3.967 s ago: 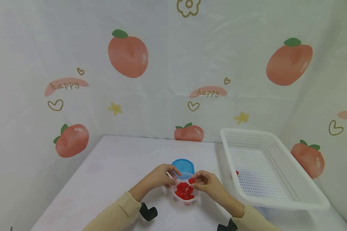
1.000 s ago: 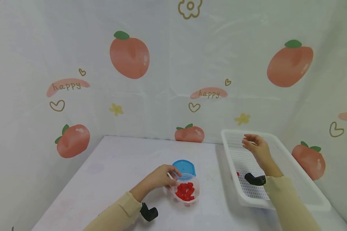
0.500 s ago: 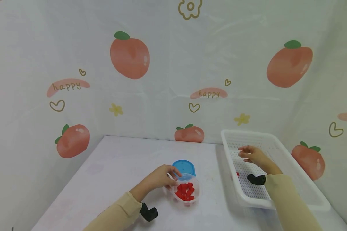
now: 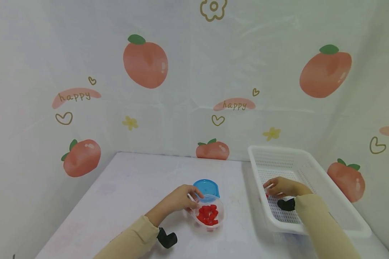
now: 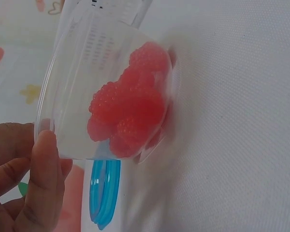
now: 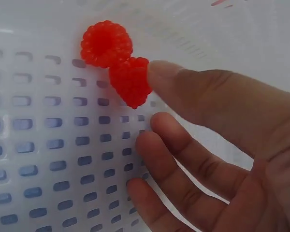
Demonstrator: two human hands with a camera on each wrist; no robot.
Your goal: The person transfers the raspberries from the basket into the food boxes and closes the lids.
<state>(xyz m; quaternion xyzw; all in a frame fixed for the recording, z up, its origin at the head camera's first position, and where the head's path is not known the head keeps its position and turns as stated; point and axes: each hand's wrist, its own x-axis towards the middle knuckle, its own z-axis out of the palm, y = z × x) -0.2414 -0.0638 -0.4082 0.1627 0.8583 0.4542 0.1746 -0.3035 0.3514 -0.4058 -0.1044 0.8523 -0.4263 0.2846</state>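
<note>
My left hand pinches the rim of a clear round plastic tub, which stands on the table. Several red toy raspberries lie in its bottom. Just behind the tub is a blue lid. Inside the white basket, near its left wall, is my right hand. In the right wrist view its thumb touches a raspberry; the index finger is hidden, so the grip on the berry is unclear. A second raspberry lies against the first, and the other fingers are loosely bent below.
The white perforated basket stands on the right of the white table, its walls rising around my right hand. A printed curtain hangs behind. Black wrist mounts hang below both wrists.
Four seconds ago my right hand was at the tub with a raspberry. Since then it has moved right, over the basket, and down to the raspberries inside. The left hand has stayed at the rim.
</note>
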